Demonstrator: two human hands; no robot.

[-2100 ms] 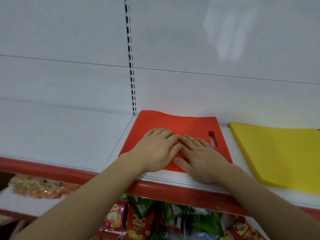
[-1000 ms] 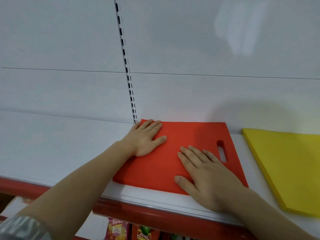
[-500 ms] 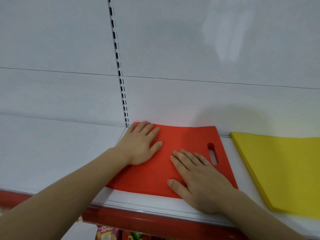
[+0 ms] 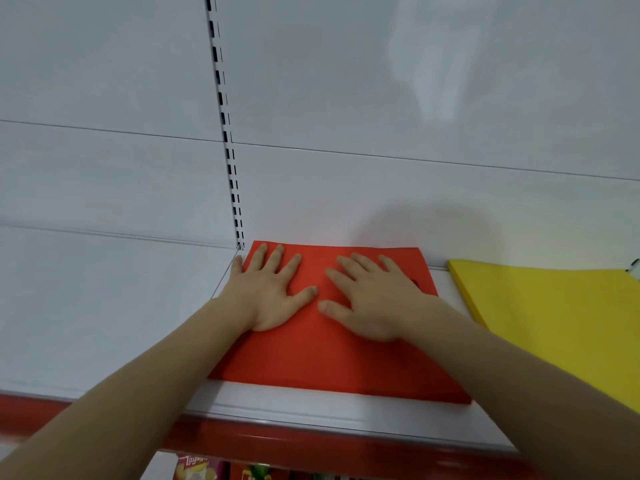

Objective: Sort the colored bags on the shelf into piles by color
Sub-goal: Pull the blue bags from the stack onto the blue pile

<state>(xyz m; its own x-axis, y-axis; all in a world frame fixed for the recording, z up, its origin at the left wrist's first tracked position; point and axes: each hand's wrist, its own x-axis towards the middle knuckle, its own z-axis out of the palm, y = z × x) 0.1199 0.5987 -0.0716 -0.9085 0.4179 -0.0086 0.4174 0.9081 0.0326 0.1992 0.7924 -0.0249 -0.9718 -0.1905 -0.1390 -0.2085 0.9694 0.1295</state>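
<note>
Head view: both palms have slid toward the back of the shelf [image 4: 311, 408]. The left hand [image 4: 268, 296] and right hand [image 4: 372, 303] press flat, fingers spread wide, holding nothing, on the red pile [image 4: 311, 362], now squared against the wall. The yellow pile [image 4: 554, 323] lies just beside; sorting looks nearly finished.

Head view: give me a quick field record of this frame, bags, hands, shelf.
red pile: red bags lying flat on the shelf, back edge at the back panel
yellow pile: yellow bags lying flat to the right of the red, apart from it
left hand: left hand flat on the red bags, fingers straight and spread
right hand: right hand flat on the red bags, covering most of the handle cutout
shelf: white shelf with red front rail
below: snack packets, partly visible
</note>
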